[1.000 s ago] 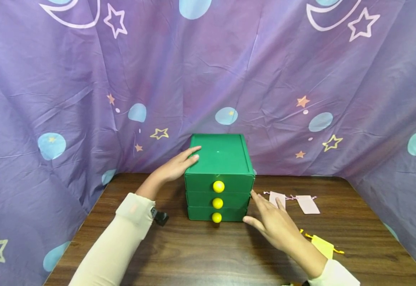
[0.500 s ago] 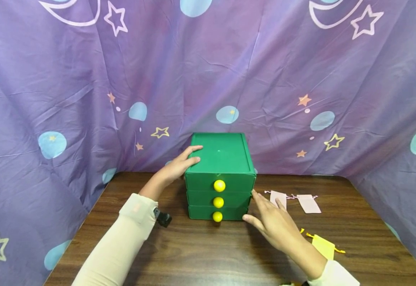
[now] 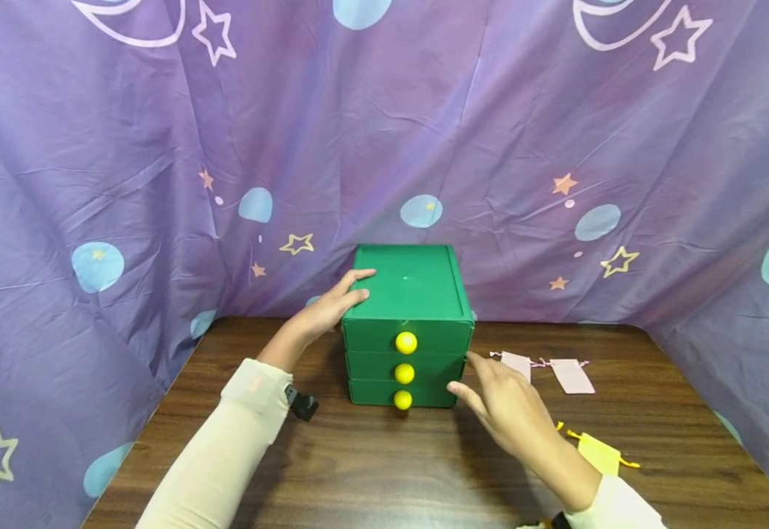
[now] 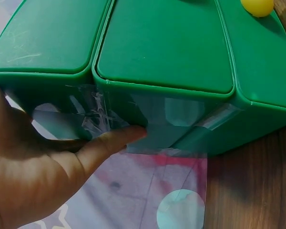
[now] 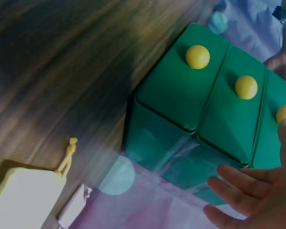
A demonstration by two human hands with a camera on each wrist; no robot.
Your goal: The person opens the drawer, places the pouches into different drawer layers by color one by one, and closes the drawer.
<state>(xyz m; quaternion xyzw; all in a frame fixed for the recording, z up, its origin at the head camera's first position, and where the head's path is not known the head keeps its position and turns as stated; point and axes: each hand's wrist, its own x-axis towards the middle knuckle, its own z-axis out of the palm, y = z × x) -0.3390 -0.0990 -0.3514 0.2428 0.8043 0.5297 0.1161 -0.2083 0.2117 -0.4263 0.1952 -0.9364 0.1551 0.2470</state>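
A green three-drawer box (image 3: 410,283) with a round yellow knob on each drawer stands on the wooden table; all drawers are pushed in. My left hand (image 3: 321,312) is at its upper left edge, with straight fingers against it. In the left wrist view, the left thumb (image 4: 109,145) lies beside the taped side wall; the other fingers are mostly hidden. My right hand (image 3: 510,404) is by the right front corner, fingers spread and holding nothing. In the right wrist view, the right fingertips (image 5: 224,183) are near the box's side; contact is unclear.
To the right lie two pale pink drawstring pouches (image 3: 572,376), the nearer one partly behind the right hand. A yellow drawstring pouch (image 3: 598,454) lies closer to the front, beside the right forearm. A purple patterned curtain (image 3: 503,147) hangs behind the table.
My right thumb has risen slightly along the drawer fronts and the right hand has tilted a little. My left hand stays at the box, which has not visibly moved on the table.
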